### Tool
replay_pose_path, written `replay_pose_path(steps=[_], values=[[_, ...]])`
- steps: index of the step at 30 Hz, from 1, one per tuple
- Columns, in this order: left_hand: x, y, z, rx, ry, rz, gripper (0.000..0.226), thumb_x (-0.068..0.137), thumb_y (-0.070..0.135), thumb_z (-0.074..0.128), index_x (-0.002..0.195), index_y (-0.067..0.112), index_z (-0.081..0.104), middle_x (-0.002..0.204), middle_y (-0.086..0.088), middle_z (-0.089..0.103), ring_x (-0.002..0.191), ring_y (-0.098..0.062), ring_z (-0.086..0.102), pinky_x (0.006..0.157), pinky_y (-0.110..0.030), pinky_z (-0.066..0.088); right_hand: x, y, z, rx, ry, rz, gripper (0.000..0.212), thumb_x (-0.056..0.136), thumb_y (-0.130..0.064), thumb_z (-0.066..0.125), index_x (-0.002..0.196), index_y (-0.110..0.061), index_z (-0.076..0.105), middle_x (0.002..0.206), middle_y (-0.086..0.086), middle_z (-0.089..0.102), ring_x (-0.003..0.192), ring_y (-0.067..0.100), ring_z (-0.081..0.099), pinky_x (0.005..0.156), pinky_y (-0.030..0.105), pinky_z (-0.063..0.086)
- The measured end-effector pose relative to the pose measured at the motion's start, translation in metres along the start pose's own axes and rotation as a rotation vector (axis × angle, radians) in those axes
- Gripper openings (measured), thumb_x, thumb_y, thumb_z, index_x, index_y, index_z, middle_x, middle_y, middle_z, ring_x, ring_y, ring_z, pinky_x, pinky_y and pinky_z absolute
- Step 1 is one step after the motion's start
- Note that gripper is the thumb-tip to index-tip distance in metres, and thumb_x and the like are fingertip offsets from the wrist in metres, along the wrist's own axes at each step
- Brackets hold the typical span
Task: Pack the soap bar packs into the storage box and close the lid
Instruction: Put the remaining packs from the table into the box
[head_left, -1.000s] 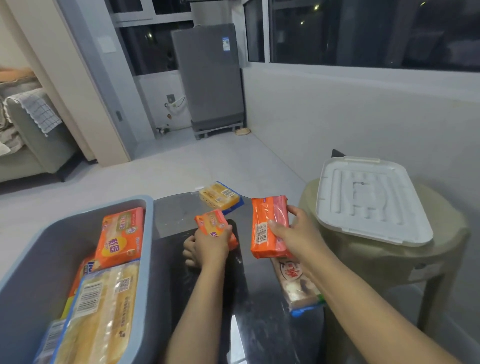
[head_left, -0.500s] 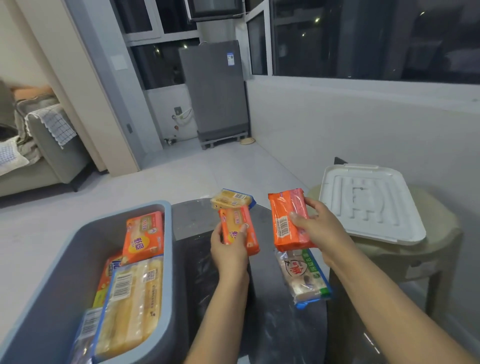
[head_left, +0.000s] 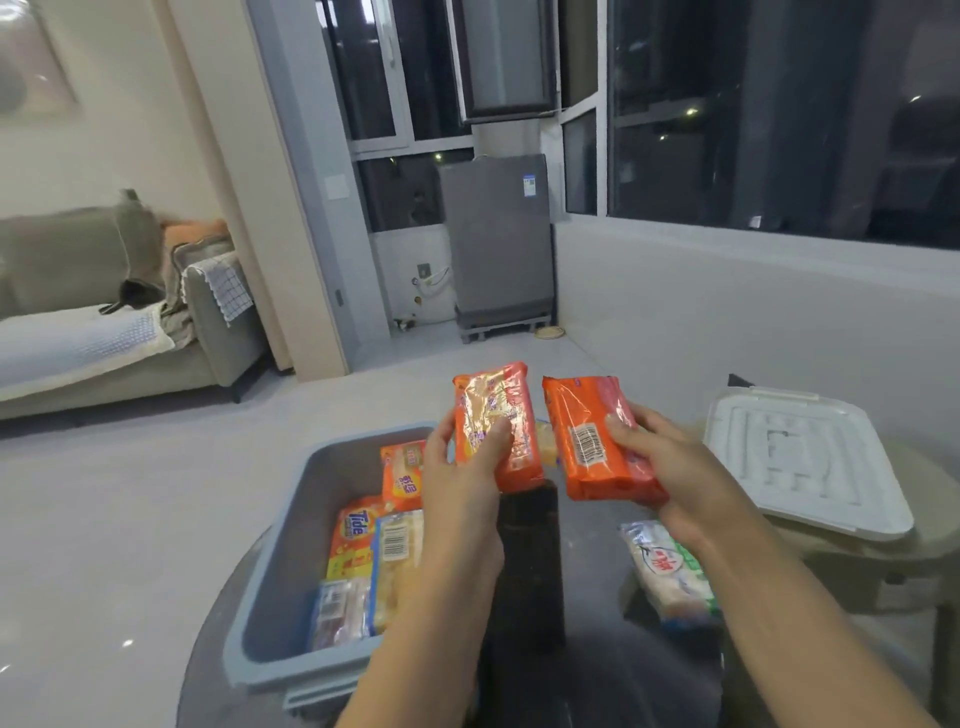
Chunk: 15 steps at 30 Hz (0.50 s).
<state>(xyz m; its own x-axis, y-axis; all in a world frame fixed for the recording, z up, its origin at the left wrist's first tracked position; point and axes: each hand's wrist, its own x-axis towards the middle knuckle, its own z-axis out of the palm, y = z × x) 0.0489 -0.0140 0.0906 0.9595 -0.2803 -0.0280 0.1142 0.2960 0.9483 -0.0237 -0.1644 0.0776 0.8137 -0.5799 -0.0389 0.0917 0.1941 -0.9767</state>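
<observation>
My left hand (head_left: 460, 486) grips an orange soap pack (head_left: 493, 415) held upright above the dark round table (head_left: 597, 670). Beside it, my right hand (head_left: 670, 473) holds a second orange soap pack (head_left: 582, 436) with its barcode facing me. The grey-blue storage box (head_left: 275, 582) stands open at the table's left, with several soap packs (head_left: 374, 561) lying inside. A white-and-green soap pack (head_left: 670, 571) lies on the table under my right forearm. A yellow pack (head_left: 546, 447) peeks out between the two held packs. The white lid (head_left: 800, 462) rests on a beige stool (head_left: 935, 530) to the right.
A grey sofa (head_left: 104, 322) stands at the far left and a grey appliance (head_left: 496, 244) at the back by the windows. The white wall (head_left: 727, 322) runs along the right. Pale floor (head_left: 130, 519) spreads left of the table.
Both hands have lifted their orange packs higher and closer together. The head camera has tilted up, so the box now shows more to the centre.
</observation>
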Motion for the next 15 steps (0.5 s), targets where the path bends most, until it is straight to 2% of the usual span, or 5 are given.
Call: replay_pose_path(steps=[4, 6, 8, 12, 15], values=[[0.001, 0.025, -0.048, 0.107, 0.086, 0.067, 0.059, 0.083, 0.027, 0.069, 0.135, 0.03, 0.041, 0.125, -0.001, 0.058, 0.102, -0.023, 0.064, 0.086, -0.043, 0.055, -0.004, 0.004, 0.046, -0.01, -0.104, 0.026, 0.046, 0.086, -0.026, 0.061, 0.129, -0.023, 0.046, 0.107, 0.004, 0.067, 0.089, 0.022, 0.068, 0.064, 0.03, 0.056], [0.003, 0.031, -0.071, 0.166, 0.131, 0.062, 0.057, 0.083, 0.028, 0.069, 0.134, 0.029, 0.042, 0.125, -0.002, 0.06, 0.101, -0.025, 0.065, 0.089, -0.05, 0.053, -0.004, 0.008, 0.069, -0.019, -0.146, 0.04, 0.043, 0.085, -0.026, 0.062, 0.125, -0.023, 0.047, 0.103, 0.003, 0.068, 0.082, 0.019, 0.071, 0.055, 0.025, 0.056], [0.008, 0.033, -0.091, 0.169, 0.154, 0.035, 0.054, 0.084, 0.025, 0.069, 0.132, 0.026, 0.044, 0.12, -0.004, 0.062, 0.098, -0.026, 0.067, 0.087, -0.05, 0.055, -0.003, 0.013, 0.091, -0.013, -0.181, 0.055, 0.041, 0.085, -0.024, 0.063, 0.123, -0.021, 0.049, 0.097, 0.002, 0.07, 0.073, 0.016, 0.073, 0.05, 0.023, 0.055], [0.022, 0.029, -0.12, 0.108, 0.191, -0.051, 0.048, 0.083, 0.014, 0.069, 0.126, 0.018, 0.048, 0.102, -0.003, 0.065, 0.087, -0.024, 0.069, 0.077, -0.044, 0.058, 0.001, 0.022, 0.126, -0.037, -0.203, 0.07, 0.046, 0.084, -0.022, 0.065, 0.127, -0.019, 0.049, 0.097, 0.002, 0.07, 0.07, 0.016, 0.073, 0.052, 0.026, 0.055], [0.029, 0.024, -0.133, 0.055, 0.209, -0.128, 0.046, 0.083, 0.005, 0.067, 0.125, 0.013, 0.049, 0.104, -0.01, 0.066, 0.081, -0.025, 0.069, 0.06, -0.036, 0.057, 0.008, 0.03, 0.144, -0.071, -0.185, 0.065, 0.048, 0.085, -0.022, 0.065, 0.129, -0.02, 0.047, 0.099, 0.004, 0.07, 0.073, 0.019, 0.073, 0.057, 0.029, 0.056]])
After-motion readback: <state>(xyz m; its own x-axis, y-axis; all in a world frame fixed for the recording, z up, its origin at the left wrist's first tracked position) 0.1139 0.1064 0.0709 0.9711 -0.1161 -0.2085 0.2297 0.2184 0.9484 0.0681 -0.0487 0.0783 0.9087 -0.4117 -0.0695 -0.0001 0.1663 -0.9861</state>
